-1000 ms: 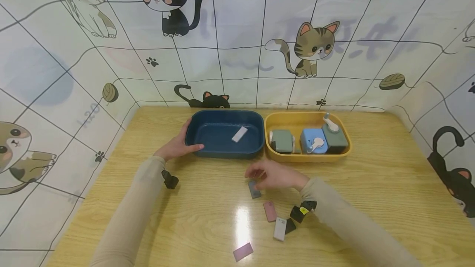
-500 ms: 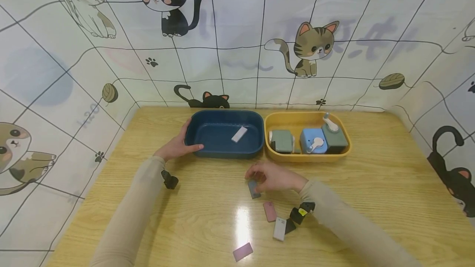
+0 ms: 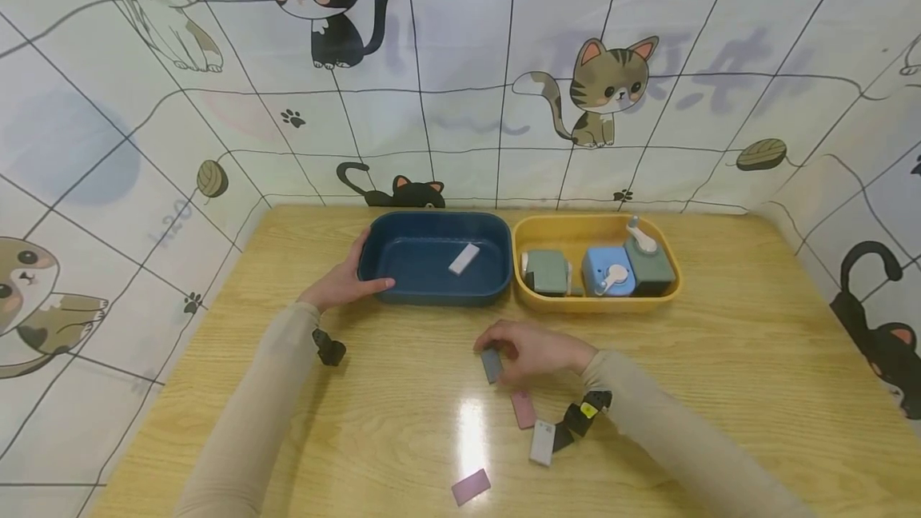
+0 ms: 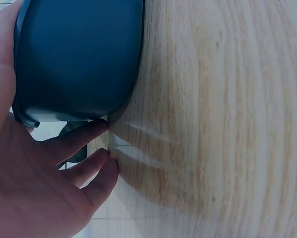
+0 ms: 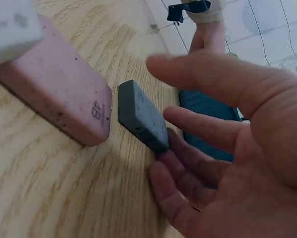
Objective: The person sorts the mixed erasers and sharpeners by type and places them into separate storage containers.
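Pale wood table, backed by cat-printed sheeting. Left hand: grip closed about one end of navy tray, which contains one white block. Right hand: grip parted, holding nothing, thumb and fingers spread about grey block on table, beside pink block marked 4B. Right of navy tray: yellow tray, three boxes, two green, one blue.

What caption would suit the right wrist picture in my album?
A person's right grip, open beside a gray block, near a pink block marked 4B.
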### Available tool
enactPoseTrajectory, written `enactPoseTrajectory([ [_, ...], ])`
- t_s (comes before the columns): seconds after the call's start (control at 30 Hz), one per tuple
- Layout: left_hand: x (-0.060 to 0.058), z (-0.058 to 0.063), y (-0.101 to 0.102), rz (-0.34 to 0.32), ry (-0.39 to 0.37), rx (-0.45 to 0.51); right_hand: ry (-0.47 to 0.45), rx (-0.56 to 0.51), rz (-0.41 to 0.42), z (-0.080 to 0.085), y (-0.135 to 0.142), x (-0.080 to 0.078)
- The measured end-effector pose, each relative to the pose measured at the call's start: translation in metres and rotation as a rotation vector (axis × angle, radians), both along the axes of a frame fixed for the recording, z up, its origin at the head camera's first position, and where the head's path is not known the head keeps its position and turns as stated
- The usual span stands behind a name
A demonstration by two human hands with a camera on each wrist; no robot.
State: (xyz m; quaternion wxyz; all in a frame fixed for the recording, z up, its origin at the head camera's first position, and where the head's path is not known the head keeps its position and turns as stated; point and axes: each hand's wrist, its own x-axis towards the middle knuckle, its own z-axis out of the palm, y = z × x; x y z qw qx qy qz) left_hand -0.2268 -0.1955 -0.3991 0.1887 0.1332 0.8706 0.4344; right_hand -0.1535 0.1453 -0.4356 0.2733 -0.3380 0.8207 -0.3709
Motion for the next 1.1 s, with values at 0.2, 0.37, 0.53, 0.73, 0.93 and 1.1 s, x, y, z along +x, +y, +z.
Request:
enactPoseTrajectory([
  [0.2,-0.014,-0.026,-0.009,0.008,0.016,-0.023,-0.069,0.027,0.003,-0.003,0.003,0.0],
  [0.37,-0.019,-0.035,-0.014,0.006,0.029,-0.037,-0.067,0.01,0.015,-0.006,0.003,0.0],
  [0.53,-0.014,-0.024,-0.009,0.001,0.019,-0.038,-0.056,0.012,0.014,-0.008,0.004,0.0],
  [0.73,-0.007,-0.01,-0.003,-0.006,0.011,-0.017,-0.012,0.03,0.009,-0.012,0.003,-0.001],
  [0.93,-0.016,-0.03,-0.011,-0.003,0.044,-0.041,0.024,0.028,0.005,-0.013,0.0,-0.001],
  [1.1,-0.019,-0.035,-0.013,0.001,0.045,-0.039,0.034,0.028,-0.003,-0.016,0.0,-0.001],
])
